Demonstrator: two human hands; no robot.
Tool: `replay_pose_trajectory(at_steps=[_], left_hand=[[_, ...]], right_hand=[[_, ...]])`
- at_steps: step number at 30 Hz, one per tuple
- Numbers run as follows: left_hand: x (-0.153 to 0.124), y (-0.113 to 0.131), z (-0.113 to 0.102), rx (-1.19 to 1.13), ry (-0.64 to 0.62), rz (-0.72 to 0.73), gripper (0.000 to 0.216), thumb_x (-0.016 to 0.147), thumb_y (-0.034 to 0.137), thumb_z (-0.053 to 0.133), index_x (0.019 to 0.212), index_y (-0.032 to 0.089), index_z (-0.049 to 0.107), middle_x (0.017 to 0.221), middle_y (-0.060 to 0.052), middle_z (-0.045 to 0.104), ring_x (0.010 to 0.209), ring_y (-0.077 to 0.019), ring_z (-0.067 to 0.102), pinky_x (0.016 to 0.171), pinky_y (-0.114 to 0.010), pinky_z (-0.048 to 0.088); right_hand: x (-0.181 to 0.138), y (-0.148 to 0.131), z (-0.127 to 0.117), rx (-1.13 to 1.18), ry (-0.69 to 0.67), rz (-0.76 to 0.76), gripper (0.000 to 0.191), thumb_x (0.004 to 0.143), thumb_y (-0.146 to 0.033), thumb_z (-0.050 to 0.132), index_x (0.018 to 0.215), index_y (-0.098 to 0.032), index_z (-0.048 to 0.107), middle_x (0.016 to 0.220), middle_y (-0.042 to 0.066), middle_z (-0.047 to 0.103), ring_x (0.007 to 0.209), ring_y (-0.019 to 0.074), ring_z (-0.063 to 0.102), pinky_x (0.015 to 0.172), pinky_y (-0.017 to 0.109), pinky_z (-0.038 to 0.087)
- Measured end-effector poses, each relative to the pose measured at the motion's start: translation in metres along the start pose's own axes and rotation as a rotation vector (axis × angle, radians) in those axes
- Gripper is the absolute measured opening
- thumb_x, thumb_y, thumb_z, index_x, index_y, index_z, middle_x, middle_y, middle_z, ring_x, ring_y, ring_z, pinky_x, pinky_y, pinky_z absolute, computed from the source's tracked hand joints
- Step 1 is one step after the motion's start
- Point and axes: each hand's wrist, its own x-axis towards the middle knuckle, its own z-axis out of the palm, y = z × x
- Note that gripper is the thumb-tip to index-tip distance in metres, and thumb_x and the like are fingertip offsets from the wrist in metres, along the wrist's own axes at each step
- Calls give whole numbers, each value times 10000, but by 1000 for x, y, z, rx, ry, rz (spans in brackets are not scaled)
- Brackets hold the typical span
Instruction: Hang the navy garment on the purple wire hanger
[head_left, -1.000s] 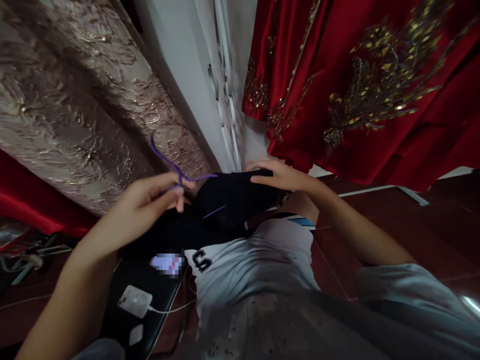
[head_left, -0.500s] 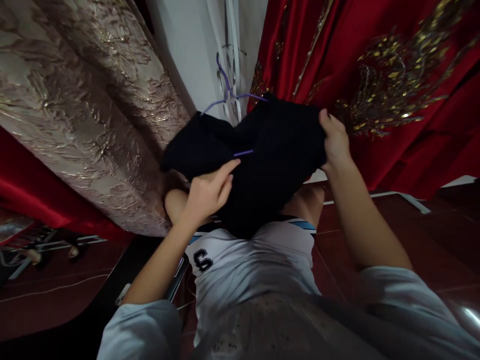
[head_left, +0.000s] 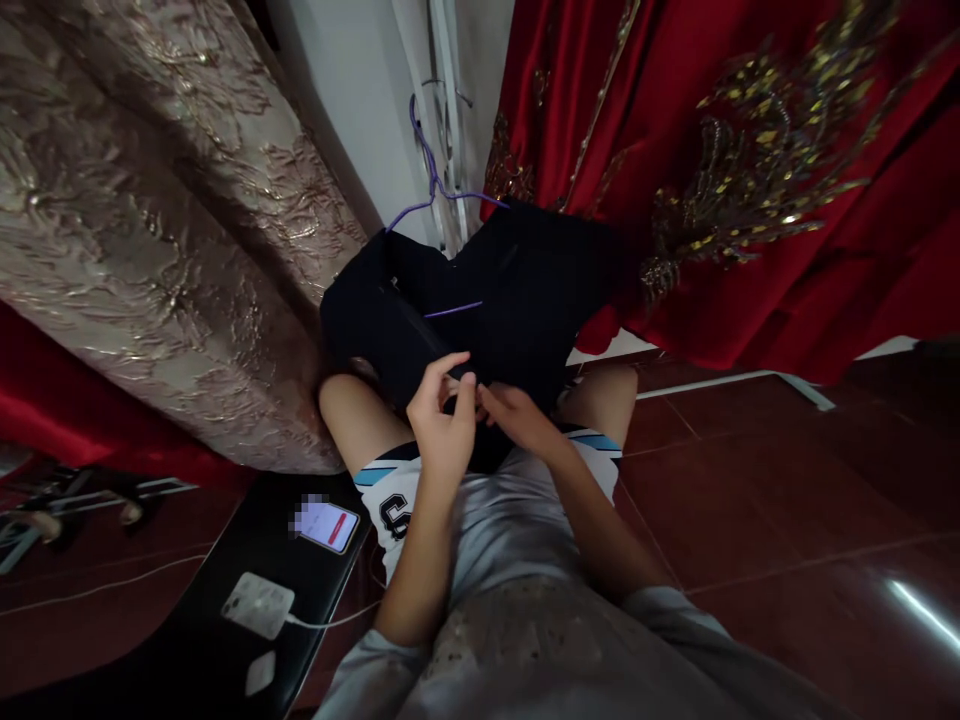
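Sitting with the knees up, the person had a dark garment (head_left: 510, 300) draped over them, pretty much dead center in the view and a bit far from the body. It was on a purple hanger (head_left: 433, 180), whose hook poked up on the far side against the white wall (head_left: 352, 110), with one purple bar showing across the fabric.

Both hands met at the near edge of the garment, right above the lap. The left hand (head_left: 444, 420) had its fingers curled in, thumb and fingertips pinching a bit of the dark cloth. The right hand (head_left: 517, 420) was just beside it, fingertips touching the left ones, also closed on the fabric edge, though I couldn't tell exactly what it gripped.

Far left hung a beige brocade fabric (head_left: 150, 220), far right a red gown (head_left: 750, 180) with gold embroidery. Near left, a phone (head_left: 328, 525) with a lit screen and a white charger (head_left: 257, 605) lay on a black surface (head_left: 187, 650).
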Motion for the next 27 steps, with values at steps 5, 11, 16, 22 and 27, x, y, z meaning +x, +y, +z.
replay_pose_trajectory(at_steps=[5,11,16,22,27], left_hand=[[-13,15,11,-191,-20,-55,264,957,253,666,1219,231,635,714,32,504,560,-89,536,546,-196,487],[-13,-13,5,-226,97,-27,511,985,177,529,1441,280,325,1116,-74,645,962,-164,681,900,-329,568],[-11,-44,-11,178,-316,-199,158,881,77,554,991,186,588,976,-75,694,975,-222,690,912,-374,540],[-6,-47,2,-28,-287,-106,67,918,134,515,925,176,567,865,-14,636,861,-145,635,819,-237,488],[-12,-80,20,198,-254,-157,154,911,148,572,789,181,484,699,41,473,635,-107,453,619,-209,340]], right_hand=[[11,17,16,279,-27,49,475,850,-615,545,689,-168,555,607,10,566,534,102,500,505,229,368],[8,15,4,279,75,51,391,837,-485,650,644,-149,597,519,-32,497,482,62,422,500,204,315],[8,12,-1,201,-105,78,391,808,-506,678,734,-122,686,575,20,630,441,61,438,457,199,309],[35,-25,-12,52,-277,77,291,808,-371,654,718,-100,709,541,37,631,429,59,456,437,180,308],[80,-99,-23,296,-29,-24,228,856,-292,638,707,-120,654,526,17,596,376,43,369,382,186,203]])
